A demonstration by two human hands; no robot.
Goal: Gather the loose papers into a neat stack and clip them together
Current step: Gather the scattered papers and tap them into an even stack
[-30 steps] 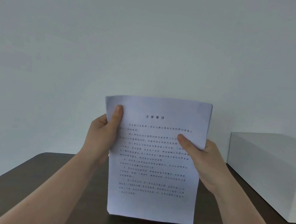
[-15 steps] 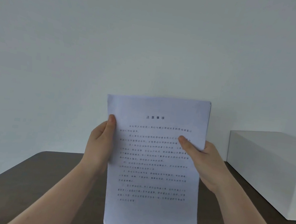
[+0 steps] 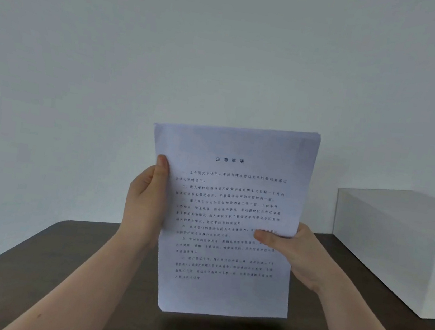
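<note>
My left hand (image 3: 145,202) pinching the paper stack (image 3: 228,221) at its nine o'clock edge, my right hand (image 3: 293,252) gripping at four o'clock, stack upright above the dark table (image 3: 59,268), white box (image 3: 399,244) at three o'clock

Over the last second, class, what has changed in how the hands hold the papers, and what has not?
The right hand slid down the stack's right edge, its thumb now lower on the page. The papers tilted slightly, bottom edge lifted clear of the dark table. The left hand keeps its grip on the left edge, and the white box has not moved. No clip is in view.
</note>
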